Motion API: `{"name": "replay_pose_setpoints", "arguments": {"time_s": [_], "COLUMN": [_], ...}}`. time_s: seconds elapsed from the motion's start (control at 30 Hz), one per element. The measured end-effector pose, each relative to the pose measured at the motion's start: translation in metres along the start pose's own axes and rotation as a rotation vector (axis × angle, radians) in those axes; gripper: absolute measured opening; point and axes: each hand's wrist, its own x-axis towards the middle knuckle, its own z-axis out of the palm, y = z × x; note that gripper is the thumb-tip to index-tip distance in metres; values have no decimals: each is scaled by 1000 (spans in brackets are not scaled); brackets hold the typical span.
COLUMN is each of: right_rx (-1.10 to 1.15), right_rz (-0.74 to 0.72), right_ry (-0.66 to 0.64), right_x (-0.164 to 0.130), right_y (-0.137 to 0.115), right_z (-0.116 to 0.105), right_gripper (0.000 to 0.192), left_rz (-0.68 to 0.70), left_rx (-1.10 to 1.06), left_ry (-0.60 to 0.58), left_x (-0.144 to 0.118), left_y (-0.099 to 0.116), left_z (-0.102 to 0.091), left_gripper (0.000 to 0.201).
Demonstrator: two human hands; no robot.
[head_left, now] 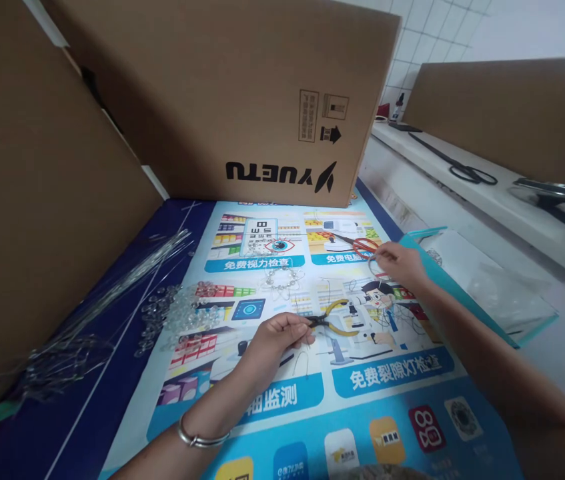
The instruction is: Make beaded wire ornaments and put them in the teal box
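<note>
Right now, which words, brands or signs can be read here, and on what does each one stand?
"YUETU", upside down: big brown cardboard box.
Arrow sign and small stamps beside it: too small to read.
"免费视力检查", "免费裂隙灯检查": colourful printed poster on the table.
Other poster captions: partly hidden or blurred.

Pliers (335,322), yellow-handled with dark jaws, lie flat on the printed poster, jaws pointed left, handles spread to the right. Thin wire (373,265), bent into a small loop, is seen near the red scissors' handles.
</note>
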Motion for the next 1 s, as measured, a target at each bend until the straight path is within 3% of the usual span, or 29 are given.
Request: {"name": "replay_pose_setpoints", "arguments": {"time_s": [0.07,0.17,0.23,0.33,0.43,0.73,1.0], "right_rx": [119,228,265,216,111,27,-40], "right_rz": [14,-48,-291,-772,-1004,-953,-986], "right_ry": [64,110,178,262,281,360,216], "right_x": [-9,-35,-55,-77,-83,-87,-87], "right_y": [-10,-46,-76,-113,-127,-118,-118], "right_z": [0,8,16,26,34,50,50], "right_gripper": [25,20,13,15,19,19,20], "left_rz": [-10,-33,-43,-45,-37,-34,-52], "left_rx": [-36,-88,-125,-181,-223,-336,-247], "left_ry": [-5,-13,-21,-38,-42,-74,-9], "left_x": [0,-1,-2,-3,-5,-7,-4], "left_y": [0,0,1,2,3,4,-2], "left_z": [0,2,4,6,8,10,5], "left_gripper": [17,17,17,15,12,10,15]}}
